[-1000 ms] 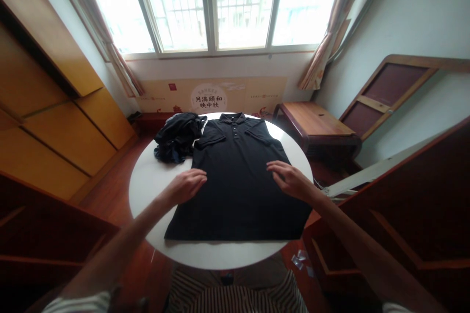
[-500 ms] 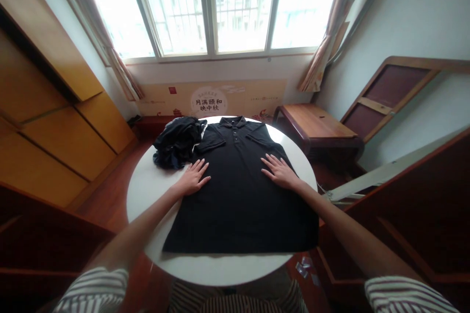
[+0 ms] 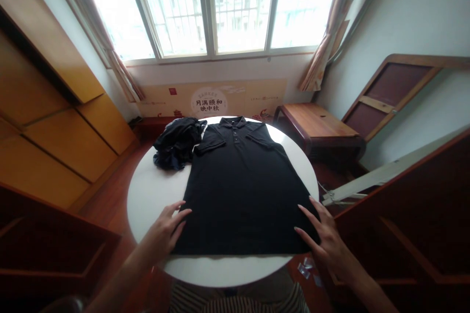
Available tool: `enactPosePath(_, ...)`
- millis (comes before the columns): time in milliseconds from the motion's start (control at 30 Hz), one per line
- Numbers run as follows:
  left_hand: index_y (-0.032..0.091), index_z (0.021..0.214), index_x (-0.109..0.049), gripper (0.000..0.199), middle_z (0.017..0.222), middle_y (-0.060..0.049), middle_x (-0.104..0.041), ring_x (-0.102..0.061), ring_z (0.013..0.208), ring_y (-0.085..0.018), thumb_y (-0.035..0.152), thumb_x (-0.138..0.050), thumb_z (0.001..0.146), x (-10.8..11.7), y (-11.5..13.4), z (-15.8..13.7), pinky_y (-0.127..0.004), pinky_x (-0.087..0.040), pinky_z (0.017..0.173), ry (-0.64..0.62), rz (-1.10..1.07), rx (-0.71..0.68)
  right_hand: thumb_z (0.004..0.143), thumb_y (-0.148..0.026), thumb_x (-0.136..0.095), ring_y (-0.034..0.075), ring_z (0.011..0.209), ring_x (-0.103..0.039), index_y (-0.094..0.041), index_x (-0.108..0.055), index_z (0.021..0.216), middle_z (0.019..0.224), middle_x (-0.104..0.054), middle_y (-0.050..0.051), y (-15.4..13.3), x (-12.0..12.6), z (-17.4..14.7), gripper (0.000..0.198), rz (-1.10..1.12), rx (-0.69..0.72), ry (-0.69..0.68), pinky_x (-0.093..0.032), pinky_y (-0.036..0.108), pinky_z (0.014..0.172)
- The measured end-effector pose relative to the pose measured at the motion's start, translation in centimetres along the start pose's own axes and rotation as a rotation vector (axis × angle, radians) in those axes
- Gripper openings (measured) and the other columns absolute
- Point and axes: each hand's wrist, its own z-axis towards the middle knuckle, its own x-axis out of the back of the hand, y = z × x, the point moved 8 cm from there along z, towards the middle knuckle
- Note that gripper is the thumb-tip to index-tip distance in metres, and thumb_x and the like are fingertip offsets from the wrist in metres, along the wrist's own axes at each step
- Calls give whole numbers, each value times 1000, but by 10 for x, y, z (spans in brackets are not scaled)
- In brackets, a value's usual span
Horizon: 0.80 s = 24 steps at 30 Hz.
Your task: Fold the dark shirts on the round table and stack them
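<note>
A black polo shirt (image 3: pixel 242 190) lies flat and front up on a round white table (image 3: pixel 152 190), its collar toward the window and its hem near me. At the shirt's lower left edge is my left hand (image 3: pixel 165 230), fingers apart and fingertips over the cloth's side. My right hand (image 3: pixel 325 234) is at the lower right edge, fingers spread, with the thumb and fingertips over the fabric. Neither hand grips the cloth. Beside the shirt's left sleeve sits a crumpled heap of dark clothes (image 3: pixel 176 142).
A low wooden table (image 3: pixel 316 120) stands at the back right, near a leaning wooden panel (image 3: pixel 392 93). Cabinets (image 3: pixel 66 146) line the left wall. Small clear plastic pieces (image 3: pixel 304 270) lie on the floor at right. Behind is a printed banner (image 3: pixel 249 95) below the window.
Both hands have moved from the middle of the shirt down toward me, to its lower side edges. The shirt and the clothes heap have stayed in place.
</note>
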Motion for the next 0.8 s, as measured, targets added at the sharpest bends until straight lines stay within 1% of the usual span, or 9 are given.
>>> enactPosePath(33,26,125,-63,32,137,-11,-54,-57,121,-26,28,-52,95,3,7,-7,-44,-53,100,-21,7,-27,89,-52,-60,39,143,-34,-29,-49,143,160,-29,11,5,6,-8,60,60,-65,42,-42,58,107)
enactPosePath(100,26,127,-63,40,138,-12,-53,-57,121,-30,37,-65,89,8,16,-20,-45,-55,98,-57,28,-62,83,-54,-67,37,132,-50,-31,-45,145,153,-40,13,17,11,-21,70,245,-217,48,-51,52,101)
enactPosePath(167,25,129,-62,49,139,-14,-53,-59,118,-31,40,-72,82,12,19,-30,-43,-57,94,-89,30,-86,81,-53,-69,32,114,-65,-31,-35,150,138,-56,14,22,2,-30,79,503,-344,-71,-58,45,93)
enactPosePath(267,24,128,-63,42,142,-14,-51,-61,116,-26,23,-64,87,15,15,-41,-36,-58,94,-136,-8,-128,80,-54,-70,30,105,-70,-28,-39,146,120,-68,13,18,-9,-35,77,758,-420,-226,-58,43,93)
enactPosePath(367,23,128,-63,54,143,-11,-52,-62,115,-21,-1,-45,83,14,10,-47,-34,-58,95,-150,12,-213,76,-57,-73,31,104,-69,-26,-51,135,115,-69,14,21,-5,-28,70,785,-433,-174,-58,44,91)
enactPosePath(433,23,127,-64,64,139,-9,-57,-62,115,-21,-9,-39,77,13,10,-50,-35,-58,95,-119,79,-299,73,-58,-75,31,104,-69,-25,-55,130,114,-69,14,26,-3,-23,69,785,-453,-111,-59,41,87)
enactPosePath(533,20,123,-65,65,133,-9,-62,-64,111,-21,-12,-37,74,14,11,-51,-36,-59,93,-56,170,-379,71,-61,-75,30,101,-70,-24,-65,115,110,-71,13,33,-2,-18,59,802,-482,-79,-60,37,82)
enactPosePath(667,19,120,-65,59,126,-9,-67,-67,105,-19,-11,-35,79,19,12,-52,-33,-60,89,-20,176,-411,69,-61,-75,28,86,-71,-22,-74,90,91,-74,8,41,0,-19,45,725,-544,-116,-60,33,76)
enactPosePath(800,21,119,-65,52,117,-7,-71,-69,99,-17,-6,-38,85,22,8,-54,-28,-60,85,-12,99,-391,67,-62,-75,29,85,-71,-22,-77,83,86,-75,8,45,5,-18,44,673,-544,-187,-59,33,76)
